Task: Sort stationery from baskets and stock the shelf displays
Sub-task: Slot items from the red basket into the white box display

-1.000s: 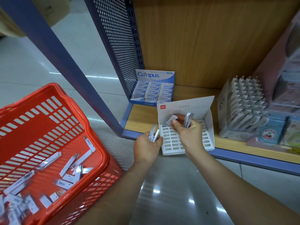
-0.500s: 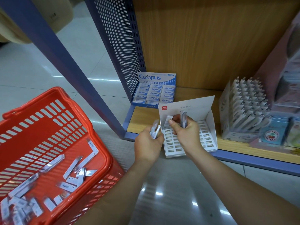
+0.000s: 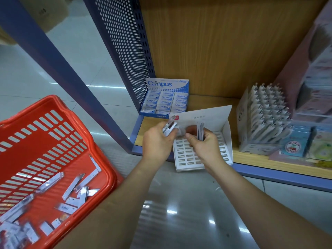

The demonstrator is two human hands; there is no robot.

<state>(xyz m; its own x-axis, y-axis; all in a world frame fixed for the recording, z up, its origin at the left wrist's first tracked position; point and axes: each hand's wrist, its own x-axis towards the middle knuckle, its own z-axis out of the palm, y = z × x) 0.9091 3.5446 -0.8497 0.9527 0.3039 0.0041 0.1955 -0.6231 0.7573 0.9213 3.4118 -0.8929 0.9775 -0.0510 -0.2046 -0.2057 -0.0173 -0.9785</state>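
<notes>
A white slotted display box (image 3: 226, 139) sits at the front edge of the wooden shelf (image 3: 269, 163). My left hand (image 3: 156, 142) is closed around a bunch of small silver-white packs (image 3: 169, 127) just left of the box. Over the box's slots, my right hand (image 3: 204, 144) grips a few upright packs (image 3: 200, 131). The two hands nearly touch. A red basket (image 3: 53, 146) at the lower left holds several more loose packs (image 3: 71, 189) of the same kind.
A blue Campus eraser box (image 3: 166, 97) stands at the back left of the shelf beside a perforated blue side panel (image 3: 124, 49). A pen display (image 3: 264, 119) and colourful small boxes (image 3: 305, 144) fill the shelf's right side. Glossy tiled floor (image 3: 179, 203) lies below.
My left hand has risen and moved right, closer to the right hand over the display box. The right hand keeps its packs upright above the slots.
</notes>
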